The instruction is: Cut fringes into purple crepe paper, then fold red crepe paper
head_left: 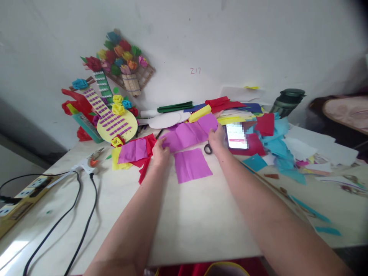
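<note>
- A person's left hand point(161, 151) grips the 9 o'clock end of a purple paper strip point(186, 134) over the tabletop point(178, 226); the right hand point(217, 140) pinches its 3 o'clock end.
- A purple square point(192, 166) lies at 6 o'clock from the strip.
- A lit phone point(236, 137) sits at 3 o'clock from the right hand.

Grn btl point(287, 103) nr wall point(184, 46), pwr strip point(24, 202) L.
</note>
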{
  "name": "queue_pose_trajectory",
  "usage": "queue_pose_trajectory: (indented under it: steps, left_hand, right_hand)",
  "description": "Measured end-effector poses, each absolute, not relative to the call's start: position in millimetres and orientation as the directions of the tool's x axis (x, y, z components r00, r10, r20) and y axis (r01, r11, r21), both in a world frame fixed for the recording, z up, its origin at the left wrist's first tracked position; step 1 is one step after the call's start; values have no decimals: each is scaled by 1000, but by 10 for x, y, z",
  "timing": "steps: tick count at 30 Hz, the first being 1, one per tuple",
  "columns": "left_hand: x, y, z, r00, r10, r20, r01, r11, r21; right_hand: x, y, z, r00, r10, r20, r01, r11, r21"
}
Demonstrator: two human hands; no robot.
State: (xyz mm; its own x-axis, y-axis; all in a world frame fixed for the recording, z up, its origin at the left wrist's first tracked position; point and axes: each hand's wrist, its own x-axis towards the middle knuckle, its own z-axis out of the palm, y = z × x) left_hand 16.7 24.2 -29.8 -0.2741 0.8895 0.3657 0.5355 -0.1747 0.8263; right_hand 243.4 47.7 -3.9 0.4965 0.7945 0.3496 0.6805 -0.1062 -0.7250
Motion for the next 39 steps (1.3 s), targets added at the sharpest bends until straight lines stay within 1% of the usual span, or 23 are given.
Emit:
queue_pose_trajectory:
  steps: [5, 8, 10, 12, 14, 15, 17, 19, 21, 22, 24, 27, 29, 32, 35, 37, 39]
  left_hand:
    - [142, 265, -315, -245, 881, 405, 562, -212, 800]
    - [122, 293, -342, -237, 875, 421, 548, -238, 802]
    - [119, 307, -355, -246, 874, 420, 517, -248, 819]
    - [124, 314, -356, -268, 873, 408, 483, -245, 841]
    - [129, 315, -348, -295, 873, 388, 465, -224, 857]
    - [130, 314, -343, -303, 875, 378, 463, -212, 861]
    - [125, 312, -336, -304, 880, 365, 467, -196, 862]
    - [115, 312, -335, -292, 883, 368, 482, -196, 854]
    - [106, 313, -338, -278, 882, 381, 504, -204, 839]
    - [104, 313, -338, -277, 881, 384, 512, -202, 835]
    - [103, 311, -336, -281, 885, 373, 507, -193, 840]
    - [106, 303, -328, -299, 898, 324, 457, -163, 874]
    - [104, 300, -325, -307, 909, 282, 415, -139, 899]
    - [91, 304, -331, -293, 929, 227, 331, -124, 935]
    - [82, 313, -336, -262, 940, 218, 249, -153, 957]
    - [87, 314, -329, -257, 935, 243, 201, -194, 960]
    - [100, 305, -315, -262, 928, 266, 148, -234, 961]
  right_hand:
    - [2359, 391, 14, 403, 783, 474, 810, -65, -582]
    - [2329, 387, 89, 281, 837, 469, 865, -9, -502]
    - [2312, 387, 153, 155, 911, 382, 886, 43, -462]
    - [2288, 368, 220, -6, 974, 225, 895, 105, -434]
    - [2252, 331, 275, -136, 990, 47, 905, 144, -400]
    - [2230, 309, 295, -175, 984, -23, 915, 154, -374]
    - [2183, 274, 312, -223, 970, -93, 933, 185, -308]
    - [2144, 261, 304, -236, 966, -105, 949, 205, -241]
    - [2123, 268, 283, -233, 964, -126, 956, 203, -211]
    - [2121, 273, 272, -234, 961, -146, 956, 200, -217]
    - [2132, 279, 261, -257, 947, -192, 943, 202, -266]
    - [2170, 260, 272, -315, 926, -207, 897, 219, -385]
    - [2198, 239, 289, -381, 903, -200, 839, 246, -486]
    - [2230, 221, 308, -512, 839, -183, 698, 283, -658]
    - [2240, 212, 314, -606, 786, -123, 531, 284, -799]
    - [2234, 198, 316, -612, 787, -76, 432, 252, -866]
    - [2220, 176, 319, -580, 813, -43, 355, 205, -912]
